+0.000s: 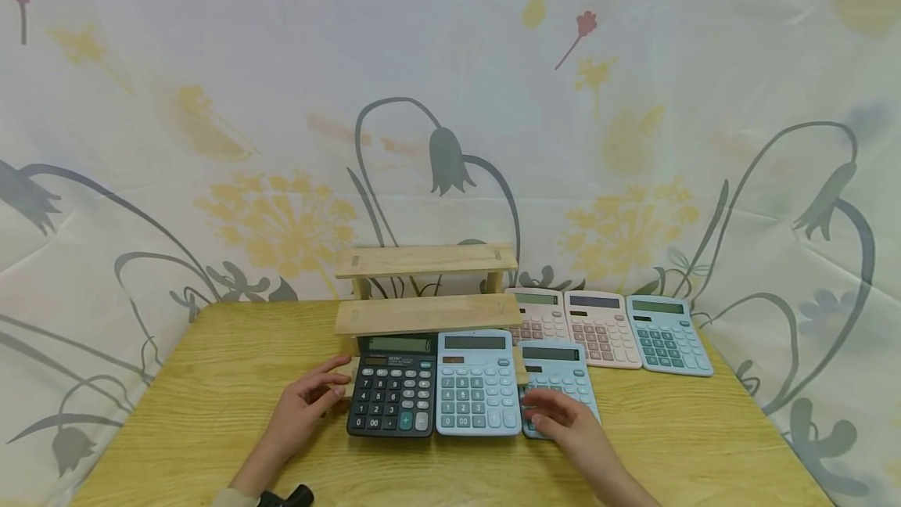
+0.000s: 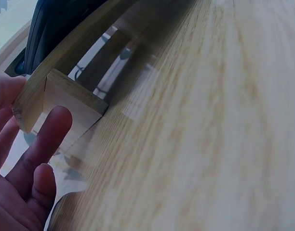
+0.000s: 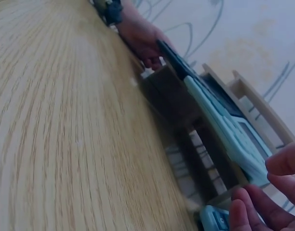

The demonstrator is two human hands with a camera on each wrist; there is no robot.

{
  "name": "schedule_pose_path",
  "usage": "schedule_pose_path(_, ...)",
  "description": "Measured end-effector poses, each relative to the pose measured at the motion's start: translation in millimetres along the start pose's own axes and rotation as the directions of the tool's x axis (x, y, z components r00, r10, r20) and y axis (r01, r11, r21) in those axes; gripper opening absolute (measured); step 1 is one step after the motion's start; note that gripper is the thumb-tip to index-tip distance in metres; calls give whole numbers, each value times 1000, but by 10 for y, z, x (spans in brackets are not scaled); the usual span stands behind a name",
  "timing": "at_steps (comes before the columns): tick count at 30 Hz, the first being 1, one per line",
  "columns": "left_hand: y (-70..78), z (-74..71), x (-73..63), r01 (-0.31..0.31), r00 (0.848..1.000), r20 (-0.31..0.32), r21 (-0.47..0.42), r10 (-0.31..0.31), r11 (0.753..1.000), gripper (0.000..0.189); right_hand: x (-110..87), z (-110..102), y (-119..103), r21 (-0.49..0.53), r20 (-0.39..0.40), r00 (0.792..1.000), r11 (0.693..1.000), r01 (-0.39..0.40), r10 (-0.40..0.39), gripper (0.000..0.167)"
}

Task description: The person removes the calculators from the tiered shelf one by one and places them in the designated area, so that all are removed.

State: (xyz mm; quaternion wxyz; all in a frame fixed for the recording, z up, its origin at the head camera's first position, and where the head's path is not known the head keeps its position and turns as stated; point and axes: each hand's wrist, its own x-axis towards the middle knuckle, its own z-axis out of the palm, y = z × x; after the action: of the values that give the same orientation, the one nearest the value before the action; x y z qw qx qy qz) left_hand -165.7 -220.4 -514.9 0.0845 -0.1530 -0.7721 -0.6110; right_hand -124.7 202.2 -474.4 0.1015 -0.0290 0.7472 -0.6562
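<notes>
A black calculator (image 1: 391,386) and a light blue calculator (image 1: 479,383) lean side by side on the lowest step of a wooden tiered stand (image 1: 425,314). My left hand (image 1: 307,404) is at the stand's left end beside the black calculator. In the left wrist view its fingertips touch the end of the wooden step (image 2: 29,108), fingers loosely bent. My right hand (image 1: 563,421) is at the light blue calculator's lower right corner, fingers loosely bent. It covers part of a second blue calculator (image 1: 556,370) lying on the table. Contact between right fingertips and the leaning calculator is unclear.
Behind the right hand, two pink calculators (image 1: 601,327) and another blue calculator (image 1: 669,335) lie on the wooden table (image 1: 232,382). The stand's upper tier (image 1: 425,259) rises near the flower-patterned cloth (image 1: 450,61) at the back.
</notes>
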Motion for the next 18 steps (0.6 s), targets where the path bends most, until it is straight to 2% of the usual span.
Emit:
schedule_pose_path(8,-14,-7,-8,10,1000,-10,35,-9,999,13,17,106,-38,-49,-6,999,998,32,-32,44)
schedule_pose_path(18,-18,-9,3,8,1000,-16,64,-7,998,12,50,193,-31,10,12,1000,1000,27,-27,45)
